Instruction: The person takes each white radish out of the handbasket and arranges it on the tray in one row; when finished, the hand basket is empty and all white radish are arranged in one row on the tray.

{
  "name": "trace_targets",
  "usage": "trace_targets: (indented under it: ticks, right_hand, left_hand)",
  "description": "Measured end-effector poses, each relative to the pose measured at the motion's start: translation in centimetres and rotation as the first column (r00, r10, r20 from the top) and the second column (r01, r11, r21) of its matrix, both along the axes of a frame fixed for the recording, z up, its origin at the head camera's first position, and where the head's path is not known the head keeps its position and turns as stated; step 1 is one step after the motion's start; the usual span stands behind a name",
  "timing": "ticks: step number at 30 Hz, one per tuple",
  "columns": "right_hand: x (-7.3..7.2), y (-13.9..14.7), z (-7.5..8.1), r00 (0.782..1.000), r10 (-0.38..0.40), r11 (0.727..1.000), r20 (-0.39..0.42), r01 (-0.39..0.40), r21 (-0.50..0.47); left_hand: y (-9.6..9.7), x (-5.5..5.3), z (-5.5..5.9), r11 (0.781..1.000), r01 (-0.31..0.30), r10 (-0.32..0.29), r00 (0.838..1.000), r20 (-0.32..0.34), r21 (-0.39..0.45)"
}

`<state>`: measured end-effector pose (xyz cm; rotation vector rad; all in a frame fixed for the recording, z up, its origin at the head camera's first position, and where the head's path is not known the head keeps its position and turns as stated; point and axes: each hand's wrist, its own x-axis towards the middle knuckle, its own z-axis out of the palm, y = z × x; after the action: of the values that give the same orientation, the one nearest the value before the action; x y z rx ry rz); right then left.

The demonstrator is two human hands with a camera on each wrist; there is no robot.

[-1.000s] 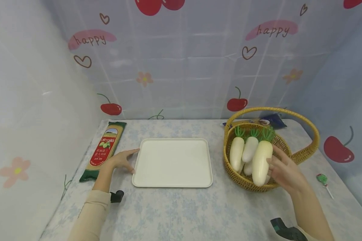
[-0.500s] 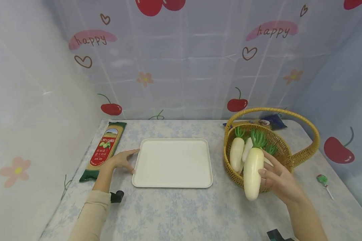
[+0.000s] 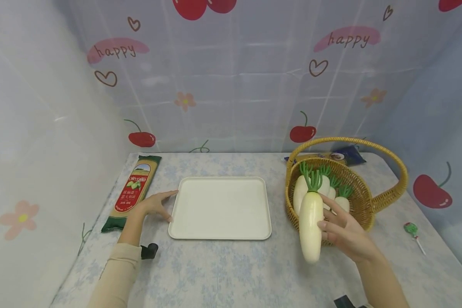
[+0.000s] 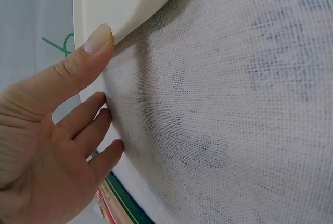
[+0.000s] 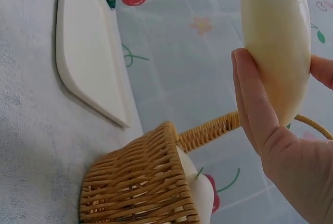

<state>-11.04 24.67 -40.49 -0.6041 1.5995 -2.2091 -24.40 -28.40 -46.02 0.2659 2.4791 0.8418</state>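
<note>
My right hand grips a white radish with a green top, its thumb on one side and fingers on the other. The radish hangs over the front of a wicker basket, where several more white radishes lie. In the right wrist view the held radish is clear of the basket. My left hand touches the left edge of a white rectangular tray with straight fingers. Seen from the left wrist, the thumb lies against the tray's rim.
Left of the tray lies a green and red pasta packet. Behind the basket is a blue and yellow packet. A green-headed lollipop lies at the right. The basket's tall handle arches over it. A printed curtain closes off the back.
My right hand has lifted the radish out of the basket and moved it left and toward the front. Other radishes in the basket have come into view. The left hand has stayed at the tray.
</note>
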Motion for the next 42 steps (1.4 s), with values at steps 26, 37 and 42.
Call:
trace_targets:
  ticks: [26, 37, 42]
  right_hand:
    - [-2.3, -4.5, 0.7, 0.998, 0.058, 0.995, 0.021, -0.060, 0.078]
    - [-4.0, -7.7, 1.3, 0.992, 0.046, 0.989, 0.118, -0.062, 0.134]
    - [-5.1, -9.0, 1.4, 0.989, 0.042, 0.986, 0.141, -0.064, 0.157]
  left_hand:
    - [0.2, 0.1, -0.2, 1.000, -0.016, 0.016, 1.000, -0.002, -0.026]
    - [0.3, 0.1, 0.0, 1.000, -0.010, 0.010, 1.000, -0.005, -0.024]
    - [0.4, 0.1, 0.0, 1.000, -0.016, 0.016, 1.000, 0.004, -0.023]
